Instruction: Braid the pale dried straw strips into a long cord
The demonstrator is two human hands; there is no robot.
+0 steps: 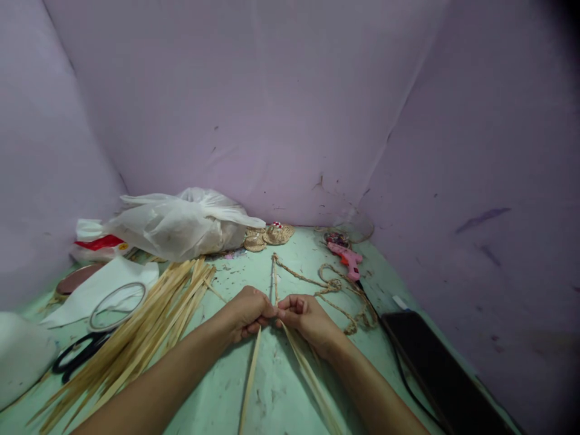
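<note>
My left hand [247, 313] and my right hand [306, 317] meet at the middle of the green table, both closed in a pinch on thin straw strips [250, 380]. Loose ends of the strips trail toward me from under each hand. A finished plaited length [274, 275] runs away from my fingertips toward the back. The braided straw cord [338, 296] curls on the table just right of my right hand.
A bundle of loose straw strips [149, 326] lies at left, with black scissors [77, 356], a metal ring [118, 305] on white paper and a plastic bag [181, 223]. Woven straw discs [269, 235] and a pink glue gun [347, 257] sit at the back. A dark flat object [435, 368] lies right.
</note>
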